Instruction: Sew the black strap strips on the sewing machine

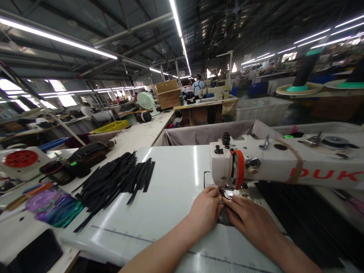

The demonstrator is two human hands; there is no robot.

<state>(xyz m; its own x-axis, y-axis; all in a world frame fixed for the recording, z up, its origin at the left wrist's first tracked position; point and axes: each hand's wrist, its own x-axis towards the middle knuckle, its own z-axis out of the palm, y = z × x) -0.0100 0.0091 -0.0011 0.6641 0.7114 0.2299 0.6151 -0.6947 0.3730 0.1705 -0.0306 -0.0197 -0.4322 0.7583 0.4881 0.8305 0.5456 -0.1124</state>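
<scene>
Both my hands meet at the needle area of a white sewing machine with an orange guard. My left hand is closed, its fingers curled together just left of the presser foot. From the right, my right hand reaches in with its fingers pressed together and their tips by the foot. A small dark bit shows between the fingertips, but what they hold is mostly hidden. On the left of the white tabletop lies a loose pile of black strips.
Long black strips lie under the machine arm at right. A purple-and-teal pouch and a dark mug are at left. Behind stand a cloth-lined bin, a green fan, a cardboard box and a person.
</scene>
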